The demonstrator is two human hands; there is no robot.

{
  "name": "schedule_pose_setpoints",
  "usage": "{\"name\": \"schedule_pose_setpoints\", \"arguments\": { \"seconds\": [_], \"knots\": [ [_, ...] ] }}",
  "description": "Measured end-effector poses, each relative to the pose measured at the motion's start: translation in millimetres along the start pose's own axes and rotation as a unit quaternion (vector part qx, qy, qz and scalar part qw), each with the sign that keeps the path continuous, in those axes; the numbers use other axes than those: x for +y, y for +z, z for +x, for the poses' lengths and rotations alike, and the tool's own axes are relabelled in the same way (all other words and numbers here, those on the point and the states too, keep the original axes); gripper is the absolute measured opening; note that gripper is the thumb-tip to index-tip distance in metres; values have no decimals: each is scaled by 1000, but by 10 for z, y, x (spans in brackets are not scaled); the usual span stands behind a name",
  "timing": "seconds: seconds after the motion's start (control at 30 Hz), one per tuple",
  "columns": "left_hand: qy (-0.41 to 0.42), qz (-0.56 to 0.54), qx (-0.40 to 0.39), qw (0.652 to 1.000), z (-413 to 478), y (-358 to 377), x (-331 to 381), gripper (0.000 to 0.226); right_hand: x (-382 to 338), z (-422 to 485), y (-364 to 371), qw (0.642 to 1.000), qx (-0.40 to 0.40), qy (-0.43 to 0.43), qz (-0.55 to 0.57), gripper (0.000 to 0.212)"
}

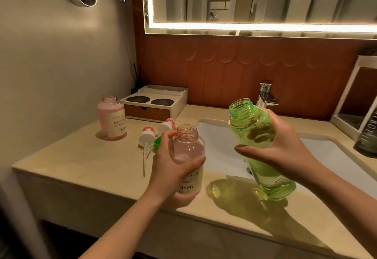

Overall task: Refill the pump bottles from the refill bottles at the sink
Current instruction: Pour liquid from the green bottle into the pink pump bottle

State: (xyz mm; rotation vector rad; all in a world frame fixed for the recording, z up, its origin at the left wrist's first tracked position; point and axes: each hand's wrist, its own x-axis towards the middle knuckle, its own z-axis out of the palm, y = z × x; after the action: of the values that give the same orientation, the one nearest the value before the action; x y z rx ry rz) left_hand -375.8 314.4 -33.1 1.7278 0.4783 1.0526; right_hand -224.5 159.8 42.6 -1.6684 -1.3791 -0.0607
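Head view
- Left hand [170, 170]: your fingers and thumb are wrapped round the pink bottle [189, 148], over its label.
- Pink bottle: upright with its mouth open. It sits in your left grip over the counter [91, 162], at the sink's left rim. You cannot tell if its base touches the counter.
- Right hand [285, 148]: you clasp the green bottle [245, 128] round its middle, thumb in front and fingers behind.
- Green bottle: uncapped and tilted, with its mouth up and leaning towards your left grip but apart from the pink mouth. Its base hangs low over the sink [222, 156].
- Beyond your left grip: two pump heads [147, 136] lie on the counter just past your knuckles, and a green cap [157, 144] shows beside your fingers.
- Farther left: a second pink bottle [113, 117] stands open, well apart from your hand, with a tray box [155, 103] behind it.
- Beyond your right grip: the faucet [266, 95] stands just past the green mouth.
- Far right: a dark bottle [367, 136] stands on the counter.
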Motion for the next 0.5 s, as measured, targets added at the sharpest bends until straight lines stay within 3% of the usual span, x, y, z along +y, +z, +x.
{"name": "schedule_pose_setpoints", "arguments": {
  "seconds": [0.1, 0.5],
  "knots": [
    [19, -7, 26, 999, -13, 42, -62, 80, 15, 38, 18, 999, -12, -17, -30, 73],
    [52, -20, 40, 998, 2, 86, -155, 76, 61, 332, 102, 980, -80, -102, -148, 82]
  ]
}}
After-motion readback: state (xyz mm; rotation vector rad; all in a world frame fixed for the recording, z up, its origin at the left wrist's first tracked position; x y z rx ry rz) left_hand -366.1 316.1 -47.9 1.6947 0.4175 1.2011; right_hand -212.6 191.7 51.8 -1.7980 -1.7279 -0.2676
